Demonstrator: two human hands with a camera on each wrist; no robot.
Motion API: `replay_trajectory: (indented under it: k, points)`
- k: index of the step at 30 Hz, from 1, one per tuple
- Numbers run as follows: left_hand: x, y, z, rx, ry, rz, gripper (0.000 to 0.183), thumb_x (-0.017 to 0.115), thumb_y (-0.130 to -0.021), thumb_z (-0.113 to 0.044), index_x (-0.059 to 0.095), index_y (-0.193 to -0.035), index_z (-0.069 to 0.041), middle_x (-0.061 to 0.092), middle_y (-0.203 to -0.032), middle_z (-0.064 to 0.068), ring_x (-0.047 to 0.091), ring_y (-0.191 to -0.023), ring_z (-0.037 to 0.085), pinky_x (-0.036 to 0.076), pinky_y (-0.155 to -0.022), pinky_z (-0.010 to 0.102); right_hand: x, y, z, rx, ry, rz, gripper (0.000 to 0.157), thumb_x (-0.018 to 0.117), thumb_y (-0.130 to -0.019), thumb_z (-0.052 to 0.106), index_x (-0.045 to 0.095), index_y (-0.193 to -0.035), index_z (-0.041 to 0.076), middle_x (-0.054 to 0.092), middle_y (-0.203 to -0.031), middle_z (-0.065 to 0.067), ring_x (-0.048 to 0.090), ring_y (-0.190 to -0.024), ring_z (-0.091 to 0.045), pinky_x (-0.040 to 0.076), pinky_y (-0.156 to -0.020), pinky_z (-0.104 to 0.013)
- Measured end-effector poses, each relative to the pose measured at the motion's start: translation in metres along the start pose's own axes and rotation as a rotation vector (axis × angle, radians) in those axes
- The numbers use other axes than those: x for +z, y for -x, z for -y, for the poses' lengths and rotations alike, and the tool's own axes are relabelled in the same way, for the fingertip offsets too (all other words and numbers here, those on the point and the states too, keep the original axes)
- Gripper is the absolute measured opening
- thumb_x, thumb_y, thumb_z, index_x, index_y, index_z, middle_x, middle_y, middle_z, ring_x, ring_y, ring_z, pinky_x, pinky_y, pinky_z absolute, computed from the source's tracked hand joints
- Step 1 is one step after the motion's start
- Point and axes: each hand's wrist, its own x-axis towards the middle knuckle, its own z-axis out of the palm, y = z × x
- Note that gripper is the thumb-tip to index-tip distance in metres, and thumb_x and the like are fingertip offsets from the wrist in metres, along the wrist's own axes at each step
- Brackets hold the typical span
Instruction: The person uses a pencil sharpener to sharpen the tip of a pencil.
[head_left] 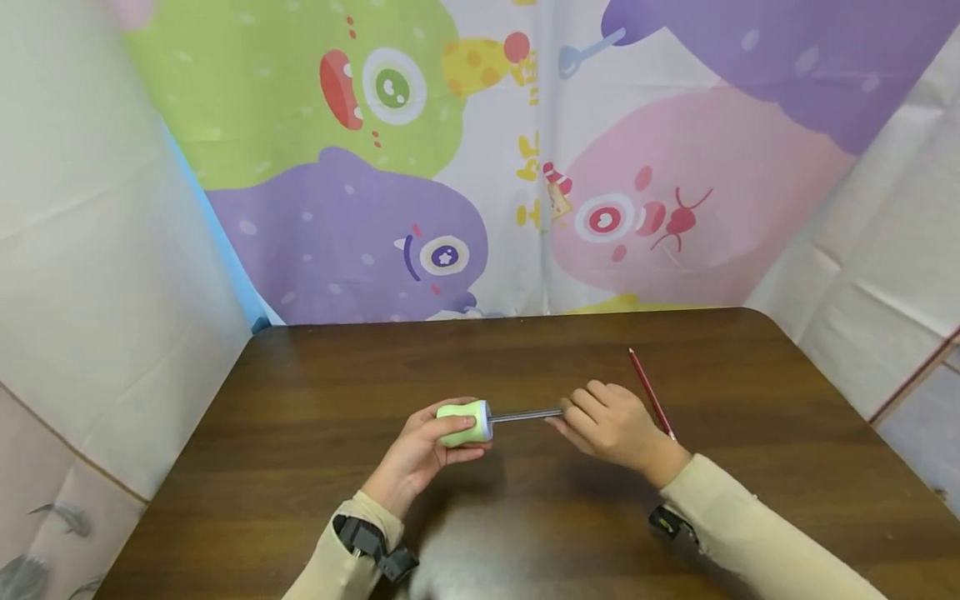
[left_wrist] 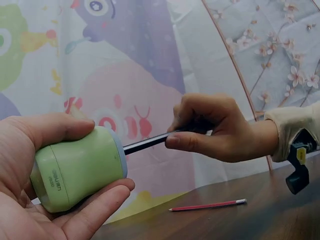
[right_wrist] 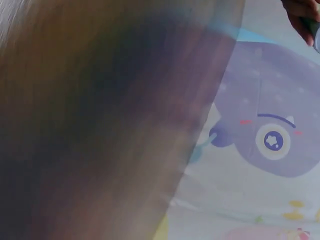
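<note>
My left hand (head_left: 423, 454) holds a small light green pencil sharpener (head_left: 457, 423), thumb on one side and fingers round the other. Its pale blue end faces right, and a dark pencil (head_left: 525, 415) runs into that end. The right hand (head_left: 611, 423) pinches the pencil's other end between thumb and curled fingers. In the left wrist view the sharpener (left_wrist: 82, 167) shows small lettering near its base, and the pencil (left_wrist: 147, 143) slants up to the right hand (left_wrist: 215, 127). At the right wrist view's top right corner, part of the left hand (right_wrist: 302, 20) shows.
A red pencil (head_left: 651, 392) lies on the brown wooden table (head_left: 337, 375), beyond the right hand. A cartoon-printed curtain (head_left: 510, 167) hangs behind the table's far edge, with pale sheets (head_left: 97, 208) at the sides. Each wrist wears a dark strapped device (head_left: 367, 537).
</note>
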Motion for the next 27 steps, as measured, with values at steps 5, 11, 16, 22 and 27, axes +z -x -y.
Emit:
replay_trajectory:
  k: [5, 11, 16, 22, 27]
  points:
    - [-0.001, -0.001, 0.004, -0.008, -0.018, -0.006, 0.032, 0.060, -0.087, 0.004, 0.060, -0.119, 0.002, 0.058, -0.100, 0.016, 0.071, -0.077, 0.030, 0.062, -0.073, 0.036, 0.006, 0.006, 0.016, 0.149, -0.049, -0.021, 0.039, 0.056, -0.101, 0.025, 0.051, -0.066, 0.007, 0.046, -0.057, -0.001, 0.037, -0.044, -0.014, 0.030, -0.032, -0.022]
    - [-0.004, -0.003, 0.004, 0.018, -0.035, -0.017, 0.026, 0.062, -0.087, 0.004, 0.065, -0.112, -0.002, 0.060, -0.097, 0.015, 0.072, -0.074, 0.029, 0.063, -0.069, 0.035, -0.003, -0.008, 0.031, 0.601, -0.268, 0.263, 0.049, 0.057, -0.098, 0.045, 0.034, -0.065, 0.017, 0.020, -0.055, 0.012, 0.016, -0.048, -0.001, 0.011, -0.041, -0.015]
    - [-0.007, -0.003, 0.000, 0.030, -0.060, 0.018, 0.025, 0.062, -0.085, 0.005, 0.069, -0.107, -0.005, 0.060, -0.096, 0.015, 0.072, -0.073, 0.029, 0.063, -0.068, 0.034, -0.011, -0.035, 0.011, 1.189, -0.823, 0.753, 0.053, 0.075, -0.085, 0.025, 0.028, -0.061, 0.018, 0.020, -0.055, 0.010, 0.019, -0.050, -0.007, 0.015, -0.046, -0.022]
    - [-0.007, -0.003, 0.000, 0.051, -0.112, 0.034, 0.029, 0.063, -0.082, 0.007, 0.069, -0.109, -0.002, 0.059, -0.095, 0.017, 0.071, -0.071, 0.028, 0.063, -0.066, 0.035, -0.004, -0.032, -0.016, 1.654, -1.411, 1.187, 0.037, 0.061, -0.093, 0.021, 0.039, -0.065, 0.013, 0.027, -0.052, 0.005, 0.016, -0.044, -0.005, 0.011, -0.040, -0.019]
    - [-0.006, -0.003, -0.002, 0.052, -0.091, 0.026, 0.030, 0.062, -0.082, 0.008, 0.068, -0.110, -0.001, 0.059, -0.096, 0.016, 0.071, -0.071, 0.029, 0.063, -0.067, 0.036, -0.009, -0.030, -0.017, 1.438, -1.320, 1.047, 0.041, 0.065, -0.095, 0.025, 0.040, -0.065, 0.012, 0.035, -0.052, 0.003, 0.024, -0.044, -0.008, 0.019, -0.041, -0.020]
